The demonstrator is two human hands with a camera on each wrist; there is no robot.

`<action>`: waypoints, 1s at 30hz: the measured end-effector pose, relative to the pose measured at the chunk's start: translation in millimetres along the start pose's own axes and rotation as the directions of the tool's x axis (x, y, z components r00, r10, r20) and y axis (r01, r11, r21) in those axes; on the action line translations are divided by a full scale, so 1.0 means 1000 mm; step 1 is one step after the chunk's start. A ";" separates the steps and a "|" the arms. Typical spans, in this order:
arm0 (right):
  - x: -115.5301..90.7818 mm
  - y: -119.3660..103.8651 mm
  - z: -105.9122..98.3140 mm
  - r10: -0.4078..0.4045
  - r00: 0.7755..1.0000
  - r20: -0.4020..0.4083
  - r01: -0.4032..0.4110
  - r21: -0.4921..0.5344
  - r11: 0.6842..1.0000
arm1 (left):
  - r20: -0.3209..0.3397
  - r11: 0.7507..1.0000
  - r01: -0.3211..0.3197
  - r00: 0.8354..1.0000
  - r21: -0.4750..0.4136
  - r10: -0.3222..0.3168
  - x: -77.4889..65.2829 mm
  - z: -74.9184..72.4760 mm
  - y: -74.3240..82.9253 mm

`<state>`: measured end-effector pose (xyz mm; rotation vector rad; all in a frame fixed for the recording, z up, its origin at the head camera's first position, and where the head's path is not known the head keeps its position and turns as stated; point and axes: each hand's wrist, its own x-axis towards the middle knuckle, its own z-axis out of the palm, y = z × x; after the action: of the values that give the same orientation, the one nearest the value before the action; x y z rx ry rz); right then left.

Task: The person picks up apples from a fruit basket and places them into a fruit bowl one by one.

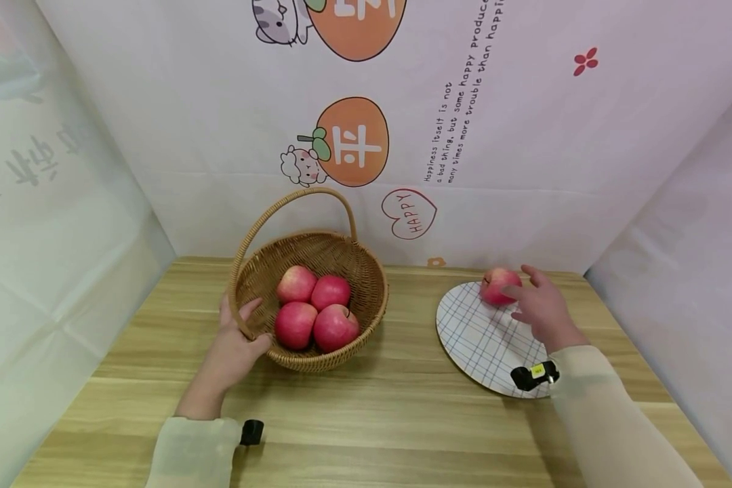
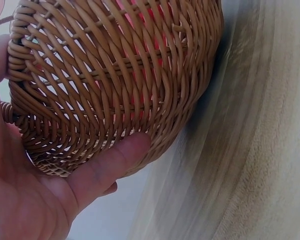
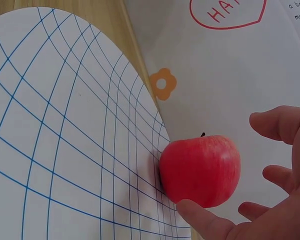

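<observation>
- Two cream-coloured long sleeves (image 1: pixel 616 413), nearest the camera, lie in front of the basket to either side, each with a small black device (image 1: pixel 252 432) at the cuff.
- Light brown wood-grained table (image 1: pixel 354 427): spreads under the basket and out around it.
- Left hand (image 1: pixel 238 346): at the basket's left side, beside the foot of the handle, curled closely over the rim and gripping the woven wall.
- Round white board with a blue grid pattern (image 1: pixel 494 346): on the table, well apart to the right of the basket.
- Round brown wicker basket with a tall arched handle (image 1: pixel 323 359): its mouth faces up toward the camera; whether its base lies flat I cannot tell.
- Four round red apples (image 1: pixel 295 325): inside the basket, grouped close together.
- Right hand (image 1: pixel 545 305): well right of the basket, fingers spread wide and gripping nothing; whether the thumb touches the apple beside it I cannot tell.
- Single red apple with a dark stem (image 1: pixel 498 285): right of the basket, at the board's far edge.
- White printed sheet (image 1: pixel 512 135): behind the basket, bearing orange fruit drawings and lettering.
</observation>
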<state>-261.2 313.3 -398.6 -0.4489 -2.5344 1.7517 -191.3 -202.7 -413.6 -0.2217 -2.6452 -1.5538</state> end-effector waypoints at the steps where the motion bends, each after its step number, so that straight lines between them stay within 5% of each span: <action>1: 0.000 0.000 0.000 -0.001 1.000 0.001 0.001 -0.001 1.000 | 0.002 1.000 0.001 1.000 0.000 -0.001 0.000 0.000 0.000; 9: -0.003 -0.006 -0.002 -0.020 1.000 -0.012 0.020 -0.038 0.999 | 0.005 1.000 0.006 1.000 0.014 -0.006 0.000 0.000 0.000; 19: -0.023 -0.038 0.006 -0.157 0.986 -0.062 0.145 -0.164 0.976 | -0.002 1.000 -0.003 1.000 0.013 0.003 -0.001 0.001 0.001; 25: -0.050 -0.074 0.027 -0.196 0.980 -0.030 0.197 0.025 0.980 | 0.005 1.000 -0.001 1.000 0.025 0.001 0.000 0.003 0.001; 30: -0.076 -0.100 0.050 -0.281 0.957 0.070 0.255 0.258 0.932 | 0.000 0.995 -0.031 1.000 0.098 0.031 0.000 0.005 0.004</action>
<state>-219.9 216.0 -314.3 0.0037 -2.2616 1.9870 -190.4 -197.0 -412.8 -0.2548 -2.6948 -1.4096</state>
